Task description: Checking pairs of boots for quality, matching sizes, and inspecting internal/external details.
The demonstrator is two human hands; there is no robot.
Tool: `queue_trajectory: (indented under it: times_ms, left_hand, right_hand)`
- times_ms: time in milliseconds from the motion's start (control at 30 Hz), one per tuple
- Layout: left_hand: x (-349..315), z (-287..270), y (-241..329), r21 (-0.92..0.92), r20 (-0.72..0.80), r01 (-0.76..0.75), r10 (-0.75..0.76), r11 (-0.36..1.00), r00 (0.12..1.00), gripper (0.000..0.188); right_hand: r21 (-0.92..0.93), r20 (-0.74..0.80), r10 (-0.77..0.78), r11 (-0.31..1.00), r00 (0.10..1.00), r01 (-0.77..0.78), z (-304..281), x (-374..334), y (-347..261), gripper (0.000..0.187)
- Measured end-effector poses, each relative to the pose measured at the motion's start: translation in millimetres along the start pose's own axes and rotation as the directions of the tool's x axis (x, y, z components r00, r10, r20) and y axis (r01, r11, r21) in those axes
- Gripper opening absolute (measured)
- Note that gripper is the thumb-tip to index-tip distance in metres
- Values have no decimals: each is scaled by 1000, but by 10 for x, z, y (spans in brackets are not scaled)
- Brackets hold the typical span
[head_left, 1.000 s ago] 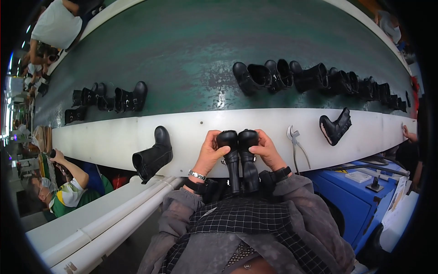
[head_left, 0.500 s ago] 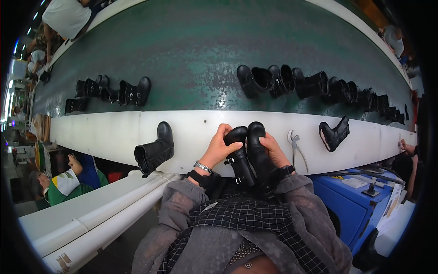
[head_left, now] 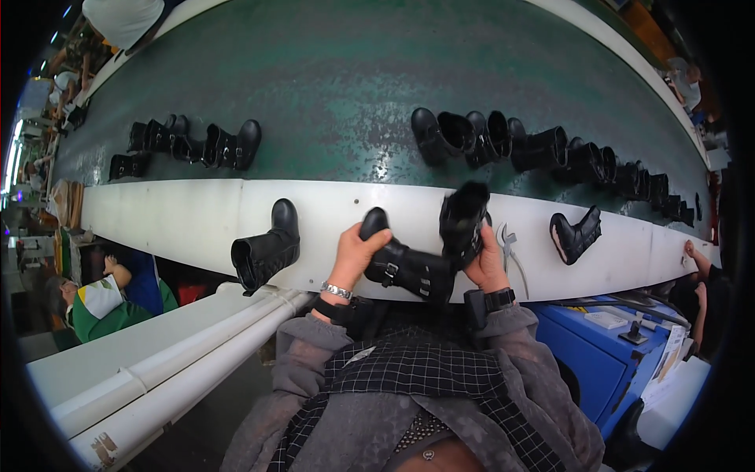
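Observation:
In my left hand [head_left: 355,253] is a black buckled boot [head_left: 409,270], gripped round its foot, toe pointing away and shaft slanting toward the right. My right hand [head_left: 486,259] closes on a second black boot [head_left: 464,224], whose shaft opening now faces away from me; motion blurs it a little. Both boots are above the near edge of the white ledge [head_left: 330,236]. Left of my hands another black boot [head_left: 267,245] lies on the ledge. Pincers [head_left: 511,256] with pale handles rest just right of my right hand.
A smaller black boot with pale lining [head_left: 575,234] lies farther right on the ledge. Beyond it, rows of black boots [head_left: 543,148] stand on the green surface [head_left: 330,94]. White pipes [head_left: 189,354] run at lower left, a blue cabinet [head_left: 582,354] at right. Co-workers sit at both sides.
The two boots were side by side, toes away from me. The right one has been turned over and lifted; the left one has tilted, its shaft swinging right.

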State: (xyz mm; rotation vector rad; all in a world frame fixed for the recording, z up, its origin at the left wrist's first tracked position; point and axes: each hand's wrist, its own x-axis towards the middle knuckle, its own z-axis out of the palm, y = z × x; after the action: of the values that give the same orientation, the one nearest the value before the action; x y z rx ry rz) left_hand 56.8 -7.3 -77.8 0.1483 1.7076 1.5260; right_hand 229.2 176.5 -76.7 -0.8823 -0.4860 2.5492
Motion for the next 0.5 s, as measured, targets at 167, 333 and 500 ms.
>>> queue_trajectory:
  times_ms: [167,333,500]
  left_hand:
    - [-130,-258,-31,-583,-28,204,-271,786,962,31]
    - [-280,50,-29,-813,-16,146,-272,564,962,36]
    - [-314,161,8,-809,-53,132,-294,572,954,34]
  right_hand:
    - [57,-51,34,998,998,-31,-11,-77,-80,44]
    - [14,-103,8,1000,995,-7,360,-273,144,44]
    - [-44,-128,42,998,991,-48,496,-331,246,44]
